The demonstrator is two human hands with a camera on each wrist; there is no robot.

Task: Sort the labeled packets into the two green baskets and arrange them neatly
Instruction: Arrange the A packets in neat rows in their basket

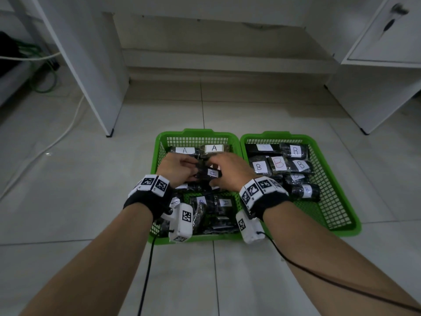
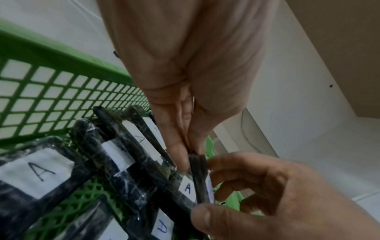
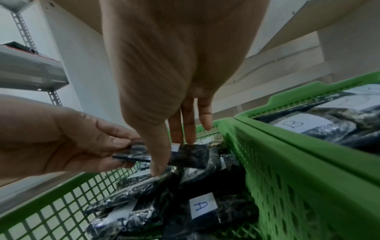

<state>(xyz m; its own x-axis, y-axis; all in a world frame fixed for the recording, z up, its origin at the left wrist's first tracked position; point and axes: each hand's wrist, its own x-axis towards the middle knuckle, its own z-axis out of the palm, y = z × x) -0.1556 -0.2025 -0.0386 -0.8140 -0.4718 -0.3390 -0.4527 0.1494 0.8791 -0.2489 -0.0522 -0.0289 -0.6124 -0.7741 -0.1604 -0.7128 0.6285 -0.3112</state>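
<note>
Two green mesh baskets stand side by side on the tiled floor. The left basket [image 1: 196,133] [image 2: 51,97] [image 3: 51,211] holds dark wrapped packets labelled A [image 1: 214,148] [image 2: 39,172] [image 3: 202,206], some lying askew near me. The right basket [image 1: 266,135] [image 3: 308,154] holds packets labelled B [image 1: 279,163] [image 3: 294,124] in rows. Over the left basket both hands hold one A packet [image 1: 210,173] [image 2: 198,178] [image 3: 191,155]. My left hand [image 1: 193,172] [image 2: 190,155] pinches its left end. My right hand [image 1: 216,175] [image 3: 174,154] grips its right part between thumb and fingers.
A white furniture panel [image 1: 100,87] stands on the floor at the left and a white cabinet [image 1: 376,87] at the right. A white cable [image 1: 57,137] runs across the left tiles, with green cable [image 1: 45,83] coiled behind it. Bare tiles surround the baskets.
</note>
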